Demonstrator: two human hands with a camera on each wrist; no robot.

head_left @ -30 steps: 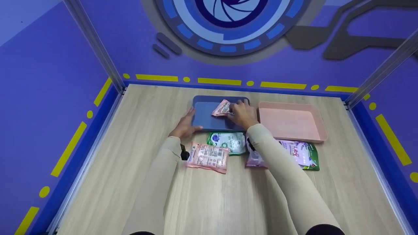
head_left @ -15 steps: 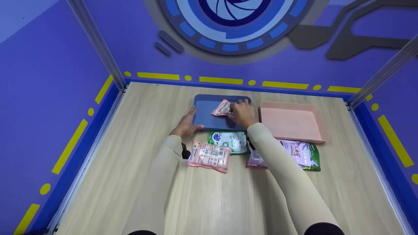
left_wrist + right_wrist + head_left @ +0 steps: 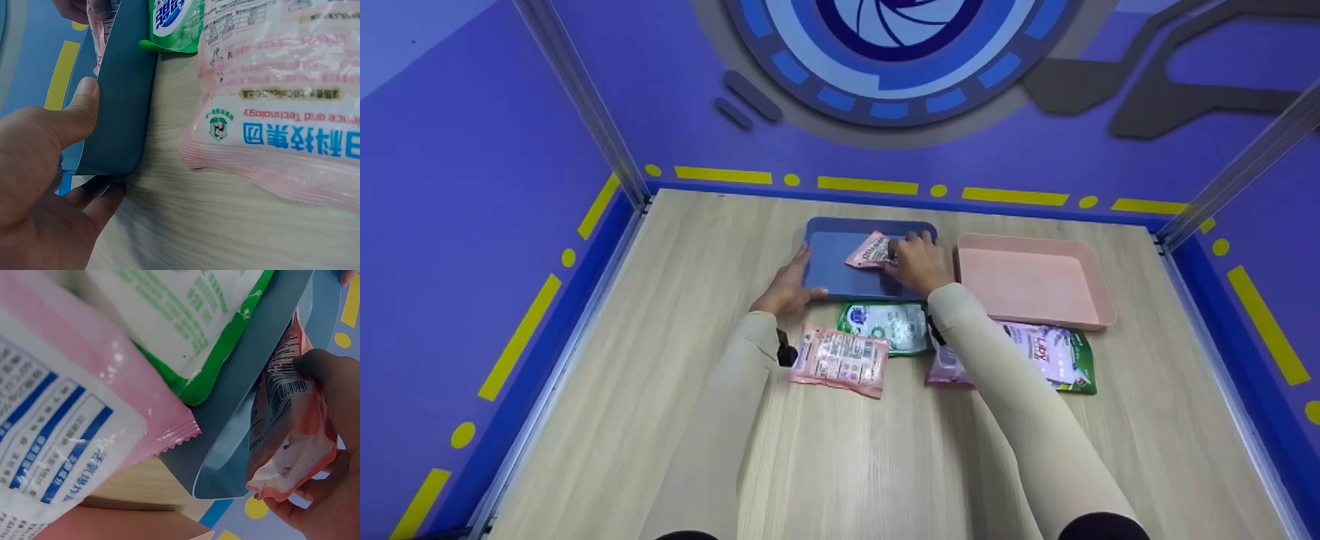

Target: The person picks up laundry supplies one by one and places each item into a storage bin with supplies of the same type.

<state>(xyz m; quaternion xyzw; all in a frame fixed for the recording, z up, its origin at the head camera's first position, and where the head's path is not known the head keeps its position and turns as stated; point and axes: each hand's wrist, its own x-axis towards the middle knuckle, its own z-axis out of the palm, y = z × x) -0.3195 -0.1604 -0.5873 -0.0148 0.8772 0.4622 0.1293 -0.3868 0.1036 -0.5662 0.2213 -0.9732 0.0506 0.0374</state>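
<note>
A shallow blue tray (image 3: 829, 262) stands toward the back of the table. My left hand (image 3: 785, 289) grips its near left corner, thumb at the front wall and fingers round the left side. Inside the tray, my right hand (image 3: 921, 262) pinches a small pink printed packet (image 3: 870, 252). The right wrist view shows that packet (image 3: 281, 399) tilted, with the thumb on one face and fingers beneath. Whether it touches the tray floor is unclear.
Before the blue tray lie a green-and-white pouch (image 3: 892, 328) and a larger pink packet (image 3: 844, 361). A purple bag (image 3: 949, 366), partly under my right forearm, lies beside a purple-and-green Liby pouch (image 3: 1048, 354). A pink tray (image 3: 1027, 289) stands right of the blue one.
The scene shifted slightly in the head view between the first two frames. Both hands keep their places, and the small packet's upper edge sits a touch lower now.
</note>
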